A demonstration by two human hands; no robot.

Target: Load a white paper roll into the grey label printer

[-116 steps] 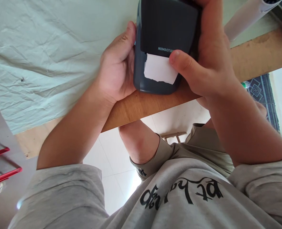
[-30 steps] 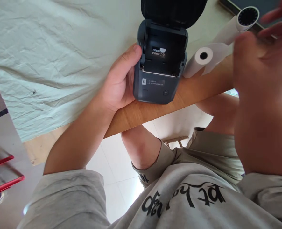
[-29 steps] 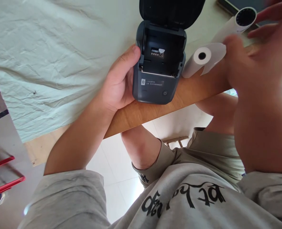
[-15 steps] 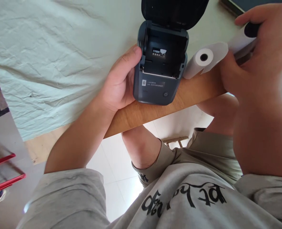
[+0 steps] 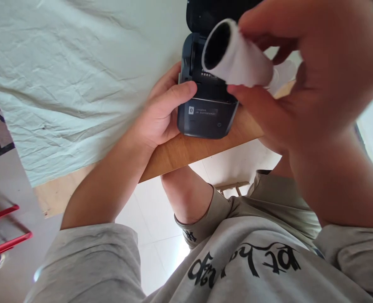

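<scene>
My left hand [image 5: 167,105] grips a dark label printer [image 5: 207,120] by its left side, thumb over the edge of the paper bay. The printer's lid [image 5: 202,17] stands open at the far end, and its bay shows a small printed notice. Between the thumb and fingers of my right hand [image 5: 309,80] is a white paper roll [image 5: 249,63] with a wide dark core. This roll is tilted, its core facing left, and hangs over the right part of the bay. It hides some of the bay and lid.
Another white roll [image 5: 286,71] on the table is mostly hidden behind my right hand. A wrinkled pale green cloth [image 5: 79,75] covers the table, whose wooden edge [image 5: 186,153] runs in front of me. Red-edged racks [image 5: 9,244] stand at the lower left.
My right hand has brought the wide-core paper roll leftward from the right side to over the printer. My left thumb has shifted slightly inward and down on the printer.
</scene>
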